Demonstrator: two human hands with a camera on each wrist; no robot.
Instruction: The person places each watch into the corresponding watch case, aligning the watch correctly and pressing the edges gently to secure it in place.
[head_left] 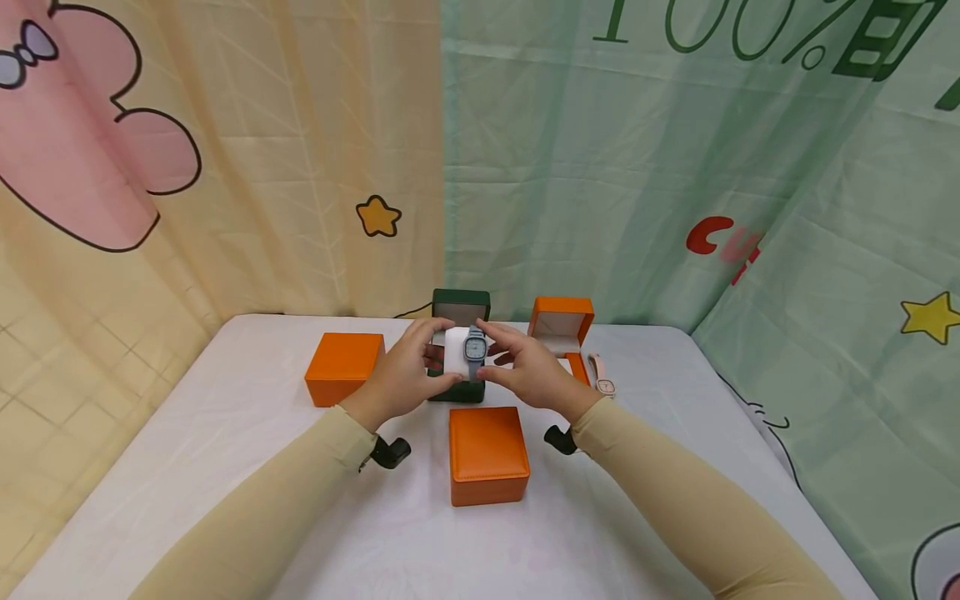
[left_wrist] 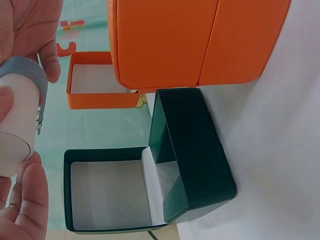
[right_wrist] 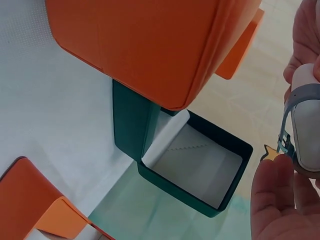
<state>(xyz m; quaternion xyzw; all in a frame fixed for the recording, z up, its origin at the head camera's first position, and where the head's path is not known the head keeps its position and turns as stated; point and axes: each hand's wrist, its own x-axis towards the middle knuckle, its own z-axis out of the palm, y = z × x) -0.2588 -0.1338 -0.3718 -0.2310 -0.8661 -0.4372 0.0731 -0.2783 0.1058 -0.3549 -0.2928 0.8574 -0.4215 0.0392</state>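
Observation:
Both hands lift a white watch cushion [head_left: 454, 352] wrapped by a grey-blue watch [head_left: 475, 348] with a square face. My left hand [head_left: 408, 367] grips the cushion's left end between thumb and fingers. On the other side, my right hand [head_left: 528, 367] pinches the watch, index finger at the top of the strap and thumb at the bottom. The strap's buckle [right_wrist: 286, 142] shows in the right wrist view. Beneath and behind the hands stands a dark green watch box [left_wrist: 200, 150], its lid raised; in the head view the hands partly hide it.
One closed orange box [head_left: 489, 446] sits in front of the hands, another orange box [head_left: 345, 367] at the left. An orange box [head_left: 562, 312] with its lid up stands at the right, beside a pink-strapped watch [head_left: 604, 385]. Curtains [head_left: 555, 167] hang behind the white-covered table [head_left: 247, 400].

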